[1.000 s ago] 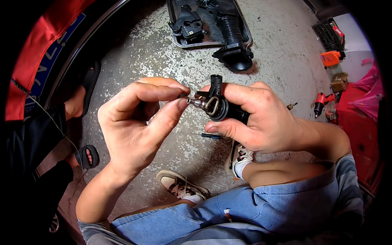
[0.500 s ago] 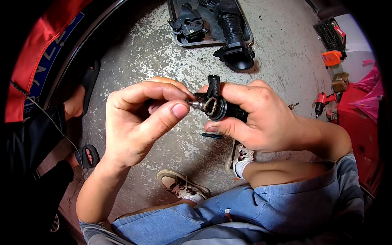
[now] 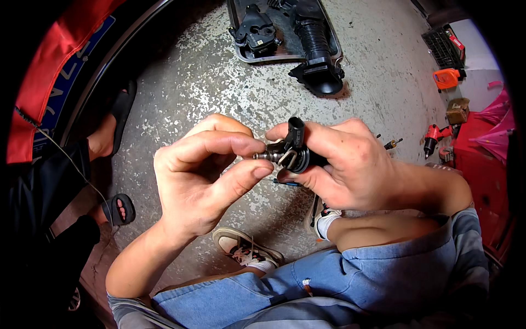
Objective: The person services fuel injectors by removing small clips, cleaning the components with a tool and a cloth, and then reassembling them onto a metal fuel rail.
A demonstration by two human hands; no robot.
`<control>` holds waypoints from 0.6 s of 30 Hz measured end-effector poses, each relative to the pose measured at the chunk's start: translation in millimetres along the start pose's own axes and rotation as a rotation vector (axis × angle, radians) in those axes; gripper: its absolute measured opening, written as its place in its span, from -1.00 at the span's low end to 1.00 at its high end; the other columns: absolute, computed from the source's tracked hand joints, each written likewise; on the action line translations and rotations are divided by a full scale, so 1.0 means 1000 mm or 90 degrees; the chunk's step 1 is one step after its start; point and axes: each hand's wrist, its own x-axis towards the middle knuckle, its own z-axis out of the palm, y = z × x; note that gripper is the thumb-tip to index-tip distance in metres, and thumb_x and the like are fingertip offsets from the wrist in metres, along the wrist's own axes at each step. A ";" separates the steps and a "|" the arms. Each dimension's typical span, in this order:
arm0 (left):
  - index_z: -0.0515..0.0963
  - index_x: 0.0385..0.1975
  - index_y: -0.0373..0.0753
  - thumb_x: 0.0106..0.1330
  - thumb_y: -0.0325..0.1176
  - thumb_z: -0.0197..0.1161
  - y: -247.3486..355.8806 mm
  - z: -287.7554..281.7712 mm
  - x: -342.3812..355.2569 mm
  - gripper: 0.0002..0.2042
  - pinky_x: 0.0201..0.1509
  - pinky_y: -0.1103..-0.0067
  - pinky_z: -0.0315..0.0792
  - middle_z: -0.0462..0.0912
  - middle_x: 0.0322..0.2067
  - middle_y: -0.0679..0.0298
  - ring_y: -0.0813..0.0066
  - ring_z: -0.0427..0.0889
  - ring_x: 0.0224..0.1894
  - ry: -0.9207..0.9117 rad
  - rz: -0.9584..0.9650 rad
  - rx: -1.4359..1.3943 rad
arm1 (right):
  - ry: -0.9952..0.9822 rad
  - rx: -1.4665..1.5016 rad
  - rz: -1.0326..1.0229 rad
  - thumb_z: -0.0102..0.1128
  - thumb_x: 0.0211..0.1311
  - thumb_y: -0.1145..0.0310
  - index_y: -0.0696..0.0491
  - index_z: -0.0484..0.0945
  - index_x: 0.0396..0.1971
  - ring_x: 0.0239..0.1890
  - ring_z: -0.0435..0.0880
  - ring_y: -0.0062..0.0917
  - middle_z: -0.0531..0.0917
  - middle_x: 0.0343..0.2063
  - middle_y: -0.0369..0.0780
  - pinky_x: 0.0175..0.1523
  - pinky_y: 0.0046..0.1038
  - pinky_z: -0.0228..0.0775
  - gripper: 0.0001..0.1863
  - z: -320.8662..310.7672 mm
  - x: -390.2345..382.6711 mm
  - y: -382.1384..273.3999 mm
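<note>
"Patchy concrete floor under us, flaky pale paint everywhere, dark tray up at 12 o'clock, red-and-black drill out near 3. So where've we got the part?"

"Right between our hands. The black cylindrical part is at 9 o'clock from our right hand, which has it pinched between thumb and fingers. Its metal tip points to 9, in toward our left hand."

"Is the left one pinching too?"

"Thumb and forefinger are curled in around the tip, close together, but we honestly can't tell if both press on it."

"Anything different from half a second ago?"

"Yep, our left hand has slid toward 4 o'clock. The part dropped a bit toward 5 and tipped, so its black stub shows us a hollow round end."

"Materials?"

"Looks like dark plastic mostly, with a ringed collar. There's a pale bent clip by the neck, and the tip's shiny and stepped. That black hose in the tray is ribbed with a flared mouth."
</note>
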 end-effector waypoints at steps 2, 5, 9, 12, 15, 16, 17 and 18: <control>0.62 -0.30 -0.43 0.07 -0.65 0.41 0.000 0.001 -0.003 -0.81 -0.22 0.59 0.49 0.62 -0.34 0.12 0.46 0.59 -0.28 0.000 -0.021 -0.011 | -0.010 -0.022 0.009 0.33 0.05 0.51 0.23 0.41 -0.42 -0.72 0.57 -0.23 0.50 -0.75 -0.07 -0.61 -0.32 0.34 -0.77 0.001 -0.003 -0.003; 0.62 -0.32 -0.43 0.08 -0.64 0.41 -0.001 0.001 -0.004 -0.83 -0.23 0.59 0.48 0.63 -0.35 0.12 0.46 0.59 -0.30 -0.017 -0.013 0.018 | -0.011 -0.046 0.021 0.33 0.04 0.51 0.25 0.41 -0.39 -0.70 0.58 -0.22 0.51 -0.73 -0.06 -0.60 -0.31 0.36 -0.76 0.002 -0.008 -0.007; 0.58 -0.31 -0.44 0.12 -0.61 0.40 -0.001 0.006 -0.008 -0.83 -0.29 0.65 0.43 0.65 -0.35 0.10 0.54 0.56 -0.33 0.011 -0.037 -0.006 | -0.007 -0.056 0.032 0.31 0.04 0.52 0.27 0.42 -0.36 -0.69 0.59 -0.21 0.52 -0.72 -0.05 -0.59 -0.31 0.38 -0.75 0.006 -0.008 -0.009; 0.54 -0.33 -0.42 0.16 -0.61 0.37 -0.003 0.011 -0.012 -0.85 -0.31 0.71 0.38 0.64 -0.33 0.11 0.64 0.50 -0.36 0.031 -0.057 -0.043 | -0.004 -0.072 0.041 0.30 0.05 0.52 0.28 0.42 -0.35 -0.69 0.59 -0.20 0.52 -0.72 -0.06 -0.58 -0.30 0.39 -0.76 0.006 -0.010 -0.011; 0.49 -0.34 -0.41 0.19 -0.63 0.33 -0.007 0.014 -0.018 -0.86 -0.28 0.72 0.36 0.63 -0.30 0.11 0.68 0.45 -0.36 0.058 -0.068 -0.072 | -0.012 -0.080 0.049 0.30 0.06 0.51 0.28 0.42 -0.35 -0.70 0.59 -0.20 0.52 -0.72 -0.06 -0.59 -0.30 0.38 -0.76 0.010 -0.011 -0.010; 0.49 -0.34 -0.41 0.20 -0.63 0.32 -0.008 0.017 -0.018 -0.87 -0.28 0.73 0.35 0.62 -0.30 0.12 0.69 0.45 -0.36 0.063 -0.077 -0.092 | -0.013 -0.086 0.056 0.29 0.07 0.50 0.27 0.42 -0.35 -0.70 0.58 -0.19 0.52 -0.72 -0.06 -0.59 -0.29 0.38 -0.76 0.010 -0.011 -0.010; 0.48 -0.34 -0.41 0.20 -0.64 0.31 -0.009 0.018 -0.018 -0.87 -0.27 0.73 0.35 0.62 -0.30 0.12 0.69 0.44 -0.36 0.068 -0.085 -0.113 | -0.006 -0.089 0.062 0.29 0.07 0.50 0.27 0.42 -0.36 -0.70 0.58 -0.19 0.52 -0.73 -0.06 -0.59 -0.29 0.38 -0.76 0.010 -0.012 -0.011; 0.47 -0.33 -0.41 0.21 -0.65 0.30 -0.011 0.018 -0.019 -0.87 -0.25 0.72 0.36 0.61 -0.30 0.13 0.69 0.42 -0.37 0.054 -0.096 -0.116 | -0.011 -0.083 0.076 0.29 0.08 0.49 0.26 0.42 -0.37 -0.70 0.57 -0.18 0.51 -0.73 -0.06 -0.59 -0.29 0.37 -0.77 0.010 -0.013 -0.011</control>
